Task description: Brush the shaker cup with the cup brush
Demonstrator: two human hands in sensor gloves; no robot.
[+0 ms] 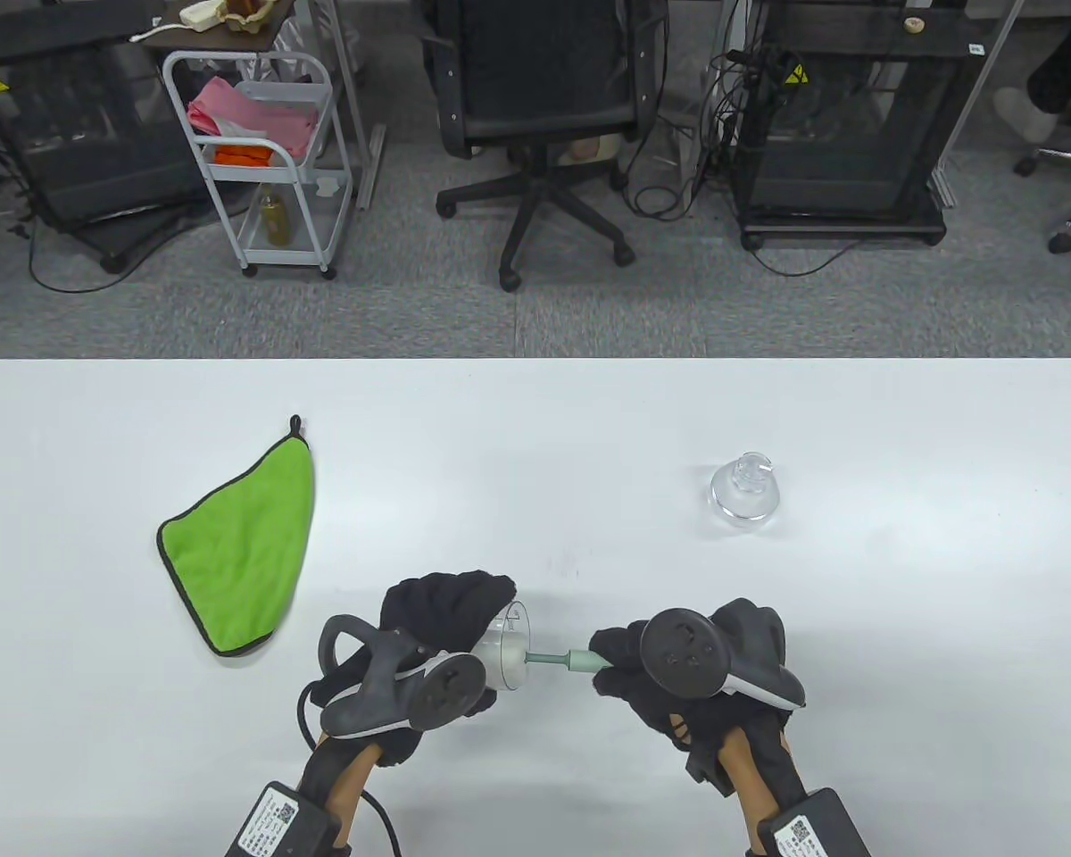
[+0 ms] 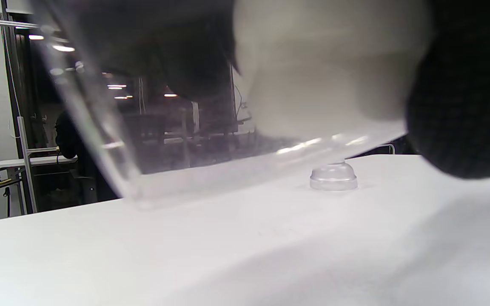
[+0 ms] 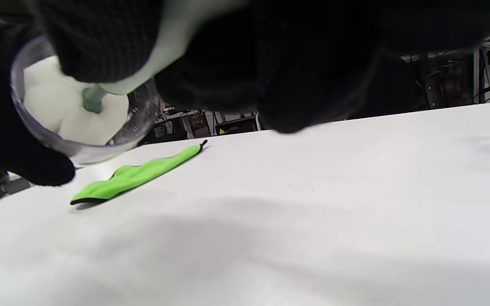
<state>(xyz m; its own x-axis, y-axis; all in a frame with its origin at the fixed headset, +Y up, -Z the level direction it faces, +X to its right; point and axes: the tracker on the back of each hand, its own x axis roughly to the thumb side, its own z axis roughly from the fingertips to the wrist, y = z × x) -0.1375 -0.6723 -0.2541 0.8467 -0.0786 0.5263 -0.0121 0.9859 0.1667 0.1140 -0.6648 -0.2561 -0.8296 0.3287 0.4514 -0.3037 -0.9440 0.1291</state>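
In the table view, the shaker cup (image 1: 509,650) is held on its side just above the near part of the white surface (image 1: 535,464), its long axis running left to right and its open mouth turned toward the right. It is gripped by the left hand (image 1: 437,638), whose gloved fingers are curled over the far side of the cup while the tracker sits over the near side. The cup brush (image 1: 564,661) is laid along the same axis, its pale green handle pointing right and its head pushed into the mouth of the cup. The handle is clenched by the right hand (image 1: 669,669), which is set just right of the cup with the tracker on top. A green cloth (image 1: 245,553) is seen lying flat well to the left, and a clear domed lid (image 1: 745,493) is seen standing well apart at the far right.

In the left wrist view, the clear cup wall (image 2: 177,140) is seen close and tilted, with the white brush head (image 2: 326,72) filling its inside and a dark fingertip at the right. The lid (image 2: 333,176) is seen beyond, on the surface.

In the right wrist view, the mouth of the cup (image 3: 79,106) faces the camera, the brush head (image 3: 58,106) is seated inside, and the handle is wrapped by the right fingers (image 3: 100,38). The cloth (image 3: 138,174) is seen lying beyond.
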